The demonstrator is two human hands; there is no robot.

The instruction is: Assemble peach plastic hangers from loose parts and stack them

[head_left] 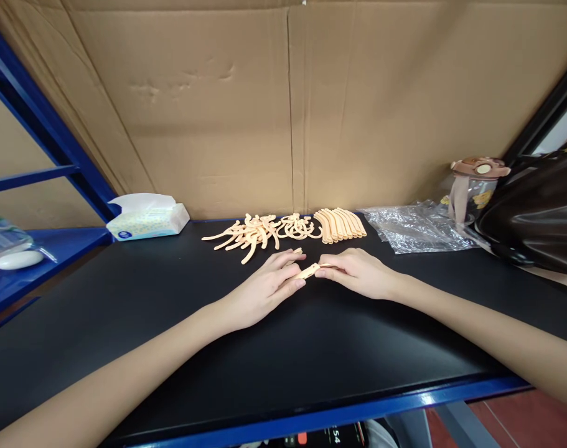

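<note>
A small peach-coloured plastic piece (308, 272) is pinched between the thumb and fingers of my left hand (264, 287), low over the black table. My right hand (360, 272) is closed on a thin peach plastic part that meets the end of this piece; my fingers cover most of it. Whether the two parts are joined I cannot tell. At my left fingertips another bit of peach plastic shows. Just beyond my hands lie a loose pile of curved peach strips (250, 233), a heap of hook-shaped peach pieces (298, 226) and a neat row of curved peach arms (340, 224).
A tissue pack (147, 216) stands at the back left. Clear plastic bags (418, 227) lie at the back right, before a bottle with a brown lid (479, 186) and a dark bag (535, 211). Cardboard (208, 112) walls the table's back. A phone screen (330, 435) shows below the front edge.
</note>
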